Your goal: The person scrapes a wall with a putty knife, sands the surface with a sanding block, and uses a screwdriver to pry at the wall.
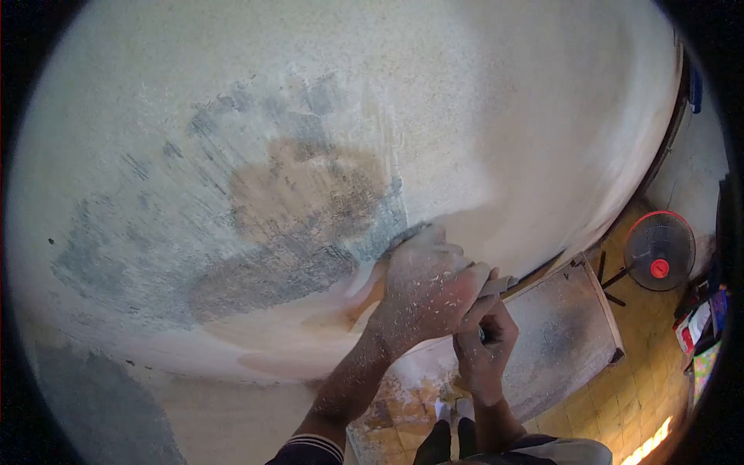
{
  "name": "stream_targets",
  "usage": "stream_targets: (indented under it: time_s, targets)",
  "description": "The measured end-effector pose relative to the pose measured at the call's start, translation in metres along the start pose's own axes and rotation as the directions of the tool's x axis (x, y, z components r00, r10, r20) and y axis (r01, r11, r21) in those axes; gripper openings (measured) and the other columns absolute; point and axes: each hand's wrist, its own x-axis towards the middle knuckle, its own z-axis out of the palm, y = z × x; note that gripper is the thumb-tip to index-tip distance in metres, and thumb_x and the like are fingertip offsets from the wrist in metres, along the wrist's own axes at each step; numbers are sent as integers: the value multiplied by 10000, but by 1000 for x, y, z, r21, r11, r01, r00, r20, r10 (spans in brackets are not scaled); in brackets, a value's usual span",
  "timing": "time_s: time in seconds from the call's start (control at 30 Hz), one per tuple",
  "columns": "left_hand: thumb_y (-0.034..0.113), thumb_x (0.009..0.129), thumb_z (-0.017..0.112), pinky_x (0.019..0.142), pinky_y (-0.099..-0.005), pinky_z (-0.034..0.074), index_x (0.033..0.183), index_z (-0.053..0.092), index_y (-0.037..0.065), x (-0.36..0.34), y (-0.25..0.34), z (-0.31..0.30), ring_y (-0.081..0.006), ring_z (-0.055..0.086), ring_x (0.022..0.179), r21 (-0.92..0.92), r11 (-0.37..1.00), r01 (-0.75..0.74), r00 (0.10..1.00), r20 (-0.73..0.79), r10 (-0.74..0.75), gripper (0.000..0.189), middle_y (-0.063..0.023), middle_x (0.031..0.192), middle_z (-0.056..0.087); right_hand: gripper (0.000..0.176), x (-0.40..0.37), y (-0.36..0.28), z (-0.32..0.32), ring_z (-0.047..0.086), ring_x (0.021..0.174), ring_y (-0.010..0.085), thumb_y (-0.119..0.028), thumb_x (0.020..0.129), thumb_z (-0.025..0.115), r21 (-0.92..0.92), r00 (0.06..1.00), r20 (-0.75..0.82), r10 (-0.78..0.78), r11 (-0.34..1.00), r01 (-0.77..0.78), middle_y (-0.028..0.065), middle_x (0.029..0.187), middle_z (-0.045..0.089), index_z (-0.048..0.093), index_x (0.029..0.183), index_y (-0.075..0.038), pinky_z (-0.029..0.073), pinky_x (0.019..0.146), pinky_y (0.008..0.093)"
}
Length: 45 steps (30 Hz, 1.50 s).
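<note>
My left hand, speckled with white dust, is closed against the pale wall, just right of a rough grey scraped patch. A thin grey folded piece, perhaps sandpaper, sticks out from its fingers; a dark edge also shows above the knuckles. Close below, my right hand is closed, its fingertips near the left hand. Something small with a shiny glint shows in it, too hidden to name.
A grey dusty panel or tabletop stands at the lower right. Beyond it are a red-rimmed fan and colourful items at the edge. My feet stand on yellow floor tiles scattered with white dust.
</note>
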Motion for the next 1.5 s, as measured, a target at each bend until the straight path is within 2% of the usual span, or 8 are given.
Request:
stream_targets:
  time_s: [0.2, 0.23, 0.43, 0.53, 0.87, 0.97, 1.3, 1.5]
  targets:
    - [383, 857, 692, 716, -405, 504, 747, 704, 103, 4, 1, 5, -278, 628, 621, 5, 999, 38, 996, -84, -37, 301, -105, 654, 653, 113, 12, 0, -1, 559, 713, 94, -88, 937, 697, -98, 992, 31, -121, 987, 124, 30, 779, 609, 625, 933, 0, 435, 641, 256]
    - [382, 863, 688, 715, -400, 500, 741, 702, 107, -3, 4, 4, -273, 626, 619, -20, 999, 34, 998, -53, -35, 301, -101, 647, 650, 118, 5, -3, 0, 553, 723, 93, -81, 932, 699, -123, 999, 2, -35, 992, 35, 43, 785, 605, 621, 921, 7, 427, 643, 250]
    - [390, 888, 672, 712, -385, 483, 720, 697, 113, 3, -1, -2, -258, 623, 613, 23, 1000, 0, 1000, 18, 0, 325, -93, 605, 632, 133, 6, 7, 2, 525, 699, 84, -83, 928, 714, -75, 995, 0, -104, 992, 104, 41, 772, 593, 622, 909, 11, 418, 630, 252]
    - [397, 892, 669, 727, -393, 491, 737, 702, 107, -3, 0, 3, -263, 624, 610, 15, 1000, -4, 999, 41, 3, 329, -98, 620, 638, 110, -8, 3, 5, 528, 703, 81, -68, 939, 699, -66, 997, -76, 35, 997, -40, 33, 770, 596, 623, 912, 7, 417, 630, 249]
    - [352, 848, 698, 787, -372, 500, 742, 703, 164, 2, -7, -3, -218, 665, 658, 122, 992, -40, 998, 48, 34, 215, -43, 652, 667, 89, 0, 2, 11, 546, 725, 92, -65, 955, 679, -116, 989, -48, -137, 985, 131, 37, 795, 615, 632, 930, 6, 447, 668, 256]
    - [401, 858, 694, 779, -419, 515, 790, 709, 95, 9, -4, -12, -287, 659, 653, 14, 999, -53, 998, -31, 53, 314, -107, 662, 650, 84, 6, -6, 15, 547, 719, 91, -56, 945, 689, -162, 988, -63, -140, 979, 128, 44, 808, 626, 632, 931, 5, 447, 659, 257]
    - [412, 886, 672, 742, -400, 505, 751, 705, 111, -6, 2, 0, -273, 655, 665, -18, 999, 40, 999, 29, -40, 331, -99, 631, 641, 92, -10, -6, 5, 535, 673, 82, -49, 933, 694, -207, 994, -14, -111, 973, 106, 63, 778, 619, 626, 932, 14, 428, 597, 254]
    - [397, 890, 670, 685, -401, 501, 743, 705, 115, 5, -1, -13, -260, 641, 642, -25, 999, 37, 998, -50, -38, 320, -93, 616, 624, 100, 7, -4, 14, 488, 634, 71, -46, 928, 699, -184, 976, -20, -218, 960, 210, 57, 722, 579, 619, 922, 13, 389, 557, 259]
